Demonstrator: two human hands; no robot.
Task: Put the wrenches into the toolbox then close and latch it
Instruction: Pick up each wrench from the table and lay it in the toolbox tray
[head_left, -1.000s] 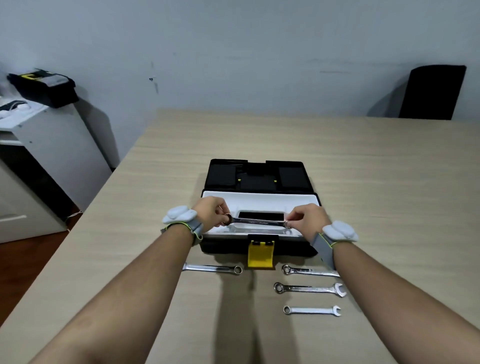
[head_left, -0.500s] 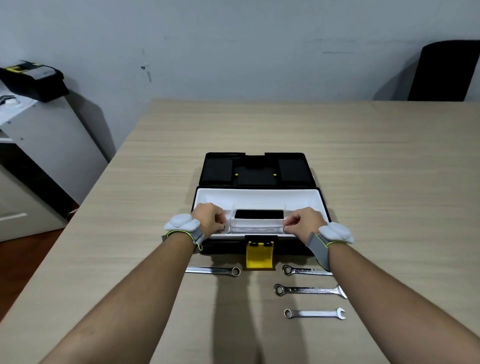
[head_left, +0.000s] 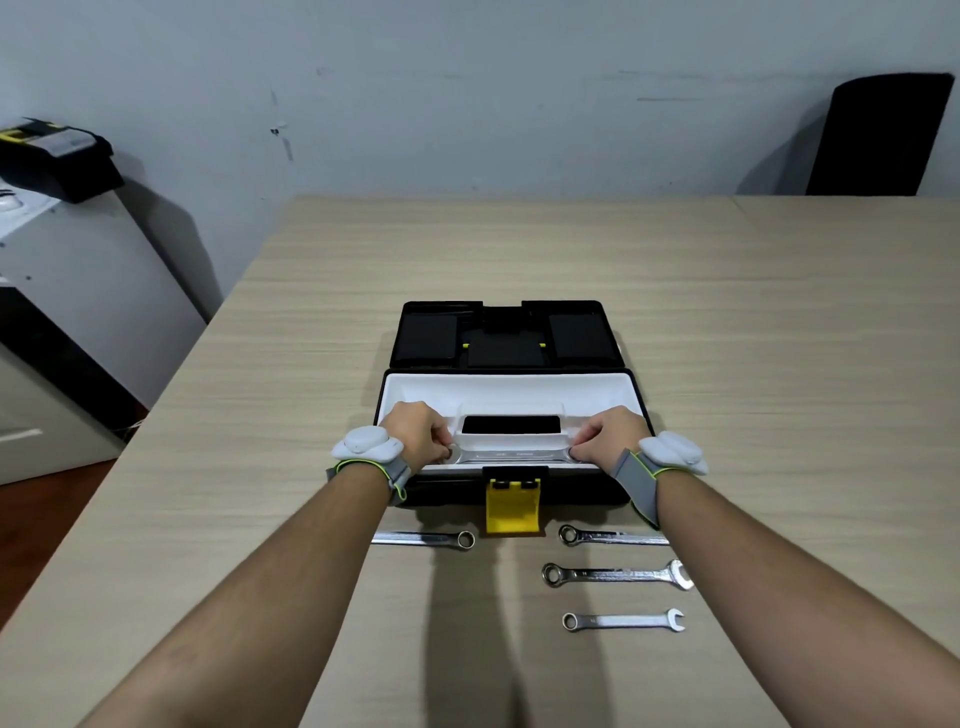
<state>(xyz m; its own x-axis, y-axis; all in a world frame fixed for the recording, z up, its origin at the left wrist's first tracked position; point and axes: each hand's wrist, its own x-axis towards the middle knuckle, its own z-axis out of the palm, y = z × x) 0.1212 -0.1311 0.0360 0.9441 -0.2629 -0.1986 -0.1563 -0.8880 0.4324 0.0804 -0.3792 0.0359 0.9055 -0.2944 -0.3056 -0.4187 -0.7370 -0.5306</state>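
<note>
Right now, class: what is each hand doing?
Left hand: closed on the left end of the wrench in the toolbox.
Right hand: closed on its right end.

Black chair back beyond wooden table; black-and-yellow case on white cabinet.

Toolbox on table, midway across, toward near edge — lid laid open behind tray. One wrench in tray along front wall, hands at its ends. Latch hangs at front. Before box: one wrench left of latch; three wrenches right, stacked toward near edge.
</note>
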